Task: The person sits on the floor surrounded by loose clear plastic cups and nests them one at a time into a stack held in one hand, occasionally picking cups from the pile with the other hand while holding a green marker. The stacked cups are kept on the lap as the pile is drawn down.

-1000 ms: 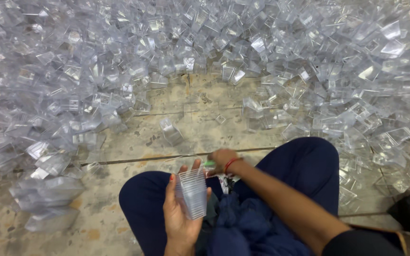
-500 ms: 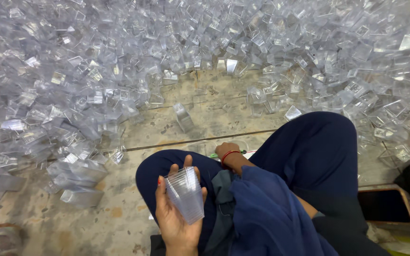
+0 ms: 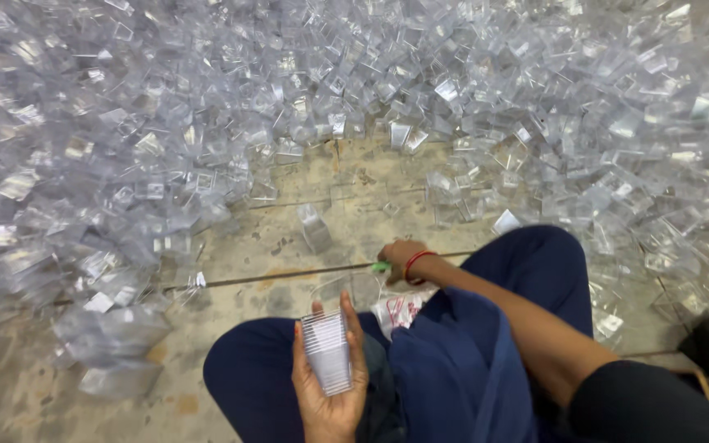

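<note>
Head view, looking down: the person sits on the floor in dark blue trousers, and the left hand [image 3: 330, 394], low in the middle of the frame, is grasping a nested stack of clear, square-sided plastic cups [image 3: 327, 351]. Its palm is turned up, with fingers on both sides of the stack. The stack stands nearly upright, and the close-set rims show as fine pale lines down its side; it looks slightly frosted where the layers overlap.

Just right of centre the right hand [image 3: 400, 261], with a red band at the wrist, reaches down to the bare concrete floor [image 3: 289, 246] beside something small and green [image 3: 381, 267]. Whether its fingers are closed on anything I cannot tell.

One loose clear cup [image 3: 315, 226] lies alone on the floor above the stack. A huge heap of the same transparent cups [image 3: 166, 123] fills the upper half and both sides of the frame.
</note>
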A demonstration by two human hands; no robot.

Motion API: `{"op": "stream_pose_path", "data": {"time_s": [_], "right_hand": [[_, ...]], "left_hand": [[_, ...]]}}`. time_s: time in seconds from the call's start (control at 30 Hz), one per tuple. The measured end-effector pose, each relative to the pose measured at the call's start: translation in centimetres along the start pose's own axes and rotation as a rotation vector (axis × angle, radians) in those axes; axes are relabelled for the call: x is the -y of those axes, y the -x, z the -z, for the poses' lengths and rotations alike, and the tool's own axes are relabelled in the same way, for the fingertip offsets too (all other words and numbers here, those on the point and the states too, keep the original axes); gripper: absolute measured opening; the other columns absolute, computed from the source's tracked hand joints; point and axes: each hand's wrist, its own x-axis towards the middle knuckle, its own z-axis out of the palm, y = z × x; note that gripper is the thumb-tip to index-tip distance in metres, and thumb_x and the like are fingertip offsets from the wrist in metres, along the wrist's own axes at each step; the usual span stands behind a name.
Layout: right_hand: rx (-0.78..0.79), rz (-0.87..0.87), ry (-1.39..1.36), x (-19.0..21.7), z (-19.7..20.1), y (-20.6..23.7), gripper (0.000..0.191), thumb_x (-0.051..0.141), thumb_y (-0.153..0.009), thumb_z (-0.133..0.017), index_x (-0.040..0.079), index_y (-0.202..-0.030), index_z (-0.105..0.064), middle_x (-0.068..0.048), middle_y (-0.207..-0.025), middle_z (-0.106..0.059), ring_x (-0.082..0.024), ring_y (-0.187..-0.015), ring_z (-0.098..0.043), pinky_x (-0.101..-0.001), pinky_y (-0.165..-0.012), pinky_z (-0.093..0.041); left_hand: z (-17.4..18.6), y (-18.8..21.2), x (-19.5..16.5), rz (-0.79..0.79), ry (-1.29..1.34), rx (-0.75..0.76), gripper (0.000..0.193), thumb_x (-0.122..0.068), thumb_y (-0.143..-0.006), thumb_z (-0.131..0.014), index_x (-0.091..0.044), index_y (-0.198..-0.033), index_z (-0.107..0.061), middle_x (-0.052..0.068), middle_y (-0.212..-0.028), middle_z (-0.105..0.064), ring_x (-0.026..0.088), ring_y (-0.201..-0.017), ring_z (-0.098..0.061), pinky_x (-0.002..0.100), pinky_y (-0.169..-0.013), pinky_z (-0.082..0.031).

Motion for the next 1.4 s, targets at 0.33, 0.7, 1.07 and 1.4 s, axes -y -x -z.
{"op": "stream_pose_path", "data": {"time_s": [0.33,0.7,1.07,1.4], "right_hand": [[-0.656,-0.174,-0.646,-10.6,6.8,-0.1,0.025,0.036,-0.09,-0.067,0.019,-0.103,-0.079,-0.001,-0.07,-0.077,-0.019,-0.065,-0.073,-0.0381,-0.066,-0.057],[-0.778,-0.428,-0.474,-14.3,10.8,5.5,0.022,0.029,-0.094,-0.066,0.024,-0.112,-0.078,0.002,-0.082,-0.078,-0.024,-0.079,-0.075,-0.0404,-0.072,-0.057],[-0.6,-0.368,-0.338,-10.0,7.9,1.4,0.036,0.049,-0.09,-0.073,0.02,-0.111,-0.076,-0.007,-0.089,-0.077,-0.031,-0.082,-0.074,-0.0449,-0.073,-0.057],[-0.632,0.089,-0.406,-2.7,6.2,-2.7,0.067,0.045,-0.076,-0.082,0.012,-0.128,-0.054,-0.014,-0.108,-0.074,-0.03,-0.088,-0.073,-0.0431,-0.072,-0.058]], "left_hand": [[3.2,-9.1,-1.5,0.169,-0.212,-0.361,0.048,-0.034,-0.091,-0.067,-0.003,-0.127,-0.058,0.018,-0.137,-0.062,0.035,-0.124,-0.062,0.05,-0.085,-0.061],[7.0,-18.9,-4.9,0.159,-0.705,-0.428,0.04,-0.021,-0.09,-0.071,-0.016,-0.128,-0.061,0.009,-0.139,-0.064,0.024,-0.121,-0.064,0.037,-0.083,-0.059],[11.5,-19.1,-4.5,0.036,-1.385,-0.538,0.038,-0.02,-0.084,-0.076,-0.013,-0.118,-0.06,0.007,-0.118,-0.068,0.02,-0.098,-0.07,0.036,-0.068,-0.061],[14.4,-18.8,-5.6,0.014,-1.475,-0.583,0.041,-0.021,-0.083,-0.081,-0.01,-0.116,-0.06,0.007,-0.1,-0.066,0.016,-0.079,-0.067,0.032,-0.06,-0.058]]}}
